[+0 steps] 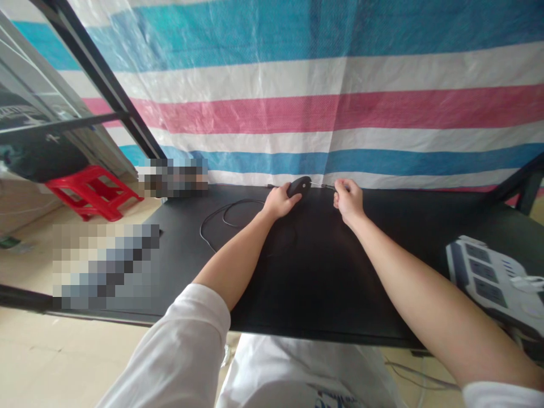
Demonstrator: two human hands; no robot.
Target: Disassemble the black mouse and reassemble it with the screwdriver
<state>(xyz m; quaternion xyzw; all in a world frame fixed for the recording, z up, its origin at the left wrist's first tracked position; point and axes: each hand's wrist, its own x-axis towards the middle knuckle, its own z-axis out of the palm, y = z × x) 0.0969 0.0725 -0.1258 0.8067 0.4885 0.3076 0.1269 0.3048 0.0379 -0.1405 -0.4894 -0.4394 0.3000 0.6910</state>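
My left hand (pixel 279 202) is closed around a black computer mouse (pixel 302 185), keeping it tilted above the back part of the black table (pixel 323 272). A small round light spot shows on the mouse's surface. The mouse's thin black cable (pixel 203 221) curves across the table on the left. In my right hand (pixel 351 202), fingers wrapped round its dark handle, is a screwdriver (pixel 326 186). Its thin metal shaft points left, with the tip at the end of the mouse; whether it touches I cannot tell.
A white and dark power strip (pixel 495 272) lies at the table's right. Behind the table hangs a striped plastic sheet (pixel 263 113). A red stool (pixel 96 190) stands on the floor at left, beyond a black metal frame (pixel 102 79). Two patches on the left are blurred out.
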